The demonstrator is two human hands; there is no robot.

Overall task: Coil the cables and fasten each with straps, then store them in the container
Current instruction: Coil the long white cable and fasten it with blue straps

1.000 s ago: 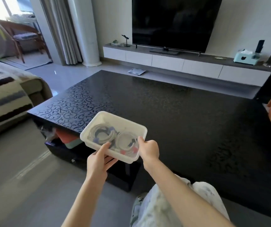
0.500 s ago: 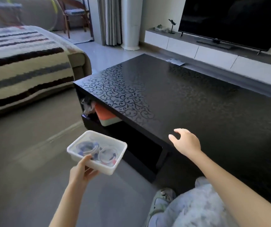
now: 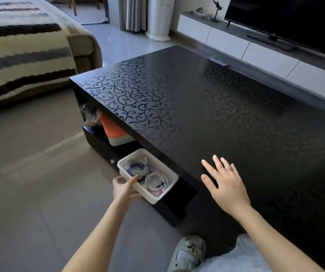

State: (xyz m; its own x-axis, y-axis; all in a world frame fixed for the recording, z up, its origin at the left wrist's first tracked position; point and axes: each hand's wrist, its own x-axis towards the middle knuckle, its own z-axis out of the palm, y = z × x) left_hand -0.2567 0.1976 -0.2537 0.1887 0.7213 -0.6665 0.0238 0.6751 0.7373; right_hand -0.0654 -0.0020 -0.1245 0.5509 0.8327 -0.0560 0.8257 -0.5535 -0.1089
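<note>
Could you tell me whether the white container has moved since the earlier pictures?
Yes. The white container, held by the left hand, has gone from above the black table down to its lower shelf.

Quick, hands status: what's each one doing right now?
Left hand: closed on the near rim of the white container of coiled cables.
Right hand: open, palm down on the black table, holding nothing.

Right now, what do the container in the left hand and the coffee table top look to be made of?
Container: looks like thin whitish, semi-translucent plastic with a matte finish; the rim is rolled and the corners rounded. Coffee table top: black, glossy, probably lacquered board or glass-faced, I cannot tell which; it mirrors window light and bears a scrolling vine pattern. Left hand grips the container's near rim.
</note>
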